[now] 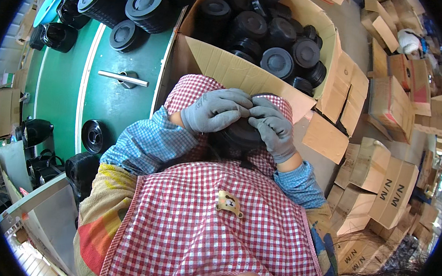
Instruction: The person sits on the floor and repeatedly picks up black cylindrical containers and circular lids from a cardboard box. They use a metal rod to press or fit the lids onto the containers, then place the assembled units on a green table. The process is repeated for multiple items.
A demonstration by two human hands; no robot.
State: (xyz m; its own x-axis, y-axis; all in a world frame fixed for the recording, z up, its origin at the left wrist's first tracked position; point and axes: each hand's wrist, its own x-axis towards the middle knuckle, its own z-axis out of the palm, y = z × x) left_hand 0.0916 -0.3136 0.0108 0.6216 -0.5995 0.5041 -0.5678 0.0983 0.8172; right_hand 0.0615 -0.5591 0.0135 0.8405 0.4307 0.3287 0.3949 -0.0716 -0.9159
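Both my hands wear grey gloves and press on a stack of round black plastic parts (241, 134) resting on my lap, over a red-and-white checked apron (210, 224). My left hand (217, 109) covers the top left of the stack with curled fingers. My right hand (273, 129) grips its right side, fingertips meeting the left hand's. Just beyond the hands stands a big open cardboard box (236, 70) filled with several more black round parts (277, 60).
A green worktable (111, 94) lies at the left with stacked black round parts (143, 4), a metal handle (123, 78) and a single black ring (94, 135). Many closed and flattened cardboard boxes (387, 185) crowd the floor at the right.
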